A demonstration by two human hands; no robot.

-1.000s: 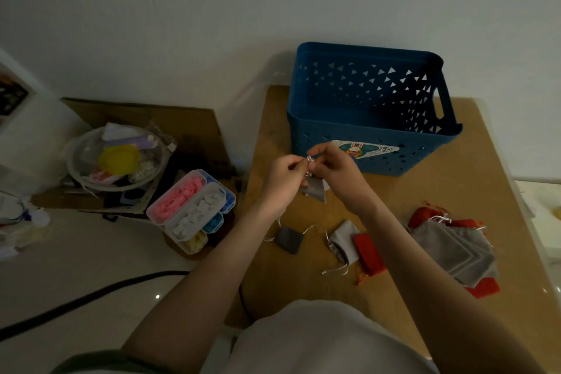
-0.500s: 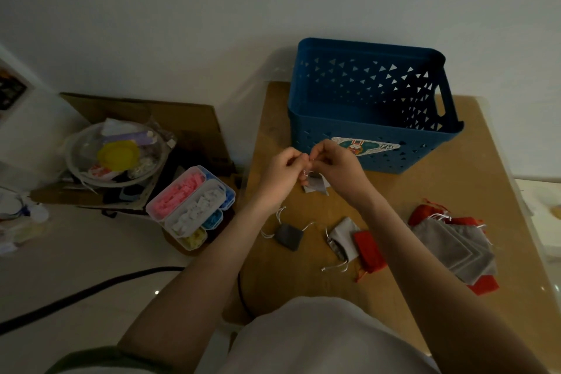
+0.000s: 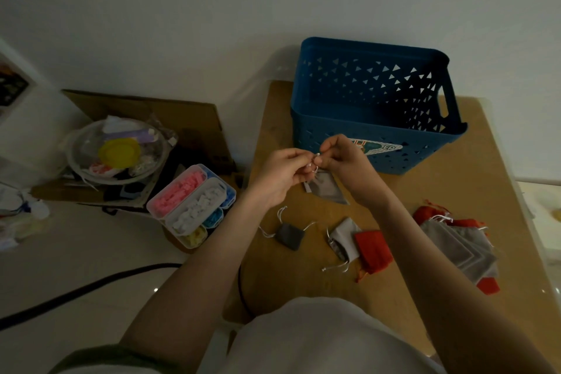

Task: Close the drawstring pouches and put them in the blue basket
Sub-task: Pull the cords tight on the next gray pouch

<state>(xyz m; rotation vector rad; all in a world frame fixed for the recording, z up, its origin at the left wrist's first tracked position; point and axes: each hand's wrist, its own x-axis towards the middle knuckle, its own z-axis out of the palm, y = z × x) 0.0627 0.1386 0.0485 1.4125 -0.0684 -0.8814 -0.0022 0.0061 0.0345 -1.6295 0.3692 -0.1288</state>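
Though dim, blue basket [image 3: 364, 47] on table [image 3: 455, 197]

Matt cloth pouch [image 3: 326, 188], perforated plastic blue basket [image 3: 358, 158], smooth matt wooden table [image 3: 473, 191], clear plastic organiser [image 3: 194, 203]

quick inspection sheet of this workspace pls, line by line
surface: wooden table, dimly lit.
job's things: blue basket upright at the far side, no pouch seen inside; grey pouch held up in front of it; dark grey pouch, light grey pouch and red pouch lie loose; pouch pile at the right.
clutter: compartment box of coloured pieces, clear bowl of oddments, cardboard, all left of the table.
grips: left hand and right hand both pinch the grey pouch's white strings.
cables: black cable across the floor.
surroundings: white wall, pale floor.
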